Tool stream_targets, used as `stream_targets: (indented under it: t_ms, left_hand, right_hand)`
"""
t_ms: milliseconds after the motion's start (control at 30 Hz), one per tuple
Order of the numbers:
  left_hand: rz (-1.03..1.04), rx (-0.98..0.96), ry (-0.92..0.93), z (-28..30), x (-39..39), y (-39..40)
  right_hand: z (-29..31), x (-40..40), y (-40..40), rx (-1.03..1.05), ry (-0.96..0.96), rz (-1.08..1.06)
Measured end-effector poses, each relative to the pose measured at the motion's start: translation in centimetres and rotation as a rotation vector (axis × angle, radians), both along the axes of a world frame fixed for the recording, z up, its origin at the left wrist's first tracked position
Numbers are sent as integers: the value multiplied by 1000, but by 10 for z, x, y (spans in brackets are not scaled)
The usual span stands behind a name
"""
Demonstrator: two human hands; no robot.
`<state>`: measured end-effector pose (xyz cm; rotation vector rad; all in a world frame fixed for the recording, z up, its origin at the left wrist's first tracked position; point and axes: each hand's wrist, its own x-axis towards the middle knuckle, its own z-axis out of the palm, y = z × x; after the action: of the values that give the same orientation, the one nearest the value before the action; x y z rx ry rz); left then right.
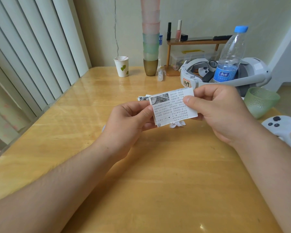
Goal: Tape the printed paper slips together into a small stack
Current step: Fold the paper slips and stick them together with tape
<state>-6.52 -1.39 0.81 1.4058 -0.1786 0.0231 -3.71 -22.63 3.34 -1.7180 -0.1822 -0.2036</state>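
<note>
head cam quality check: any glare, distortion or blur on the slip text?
Head view: soft daylight, glossy glare streaks on the wooden table; wide-angle bending of the blinds at the left; printed paper slip sharp enough to show columns, characters not readable; weak shadows under both forearms.

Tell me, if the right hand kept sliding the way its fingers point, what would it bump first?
The right hand points left across the paper slip it pinches. Going straight on, it would probably meet the left hand first, which holds the slip's other end. Depth looks about level, though one view cannot confirm that.

Water bottle (229, 54), paper cup (122, 66), stacked cups (150, 36), headset (252, 71).
</note>
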Motion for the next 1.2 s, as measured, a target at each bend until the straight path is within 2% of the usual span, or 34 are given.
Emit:
stream_targets:
  t_ms: [633, 733, 833, 1000, 1200]
  left_hand:
    - [-14, -10, 79, -1, 2, -1]
    - [33, -40, 98, -4, 6, -1]
    - [77, -12, 62, -9, 8, -1]
    - [13, 70, 5, -8, 6, 0]
    - [25, 61, 3, -8, 5, -1]
  right_hand:
    - [-3, 3, 1, -25, -32, -92]
    - [-5, 5, 0, -33, -35, -95]
    - [-6, 6, 0, -36, -47, -97]
    - [-9, 8, -1, -27, -57, -77]
    - [-8, 7, -2, -42, -54, -58]
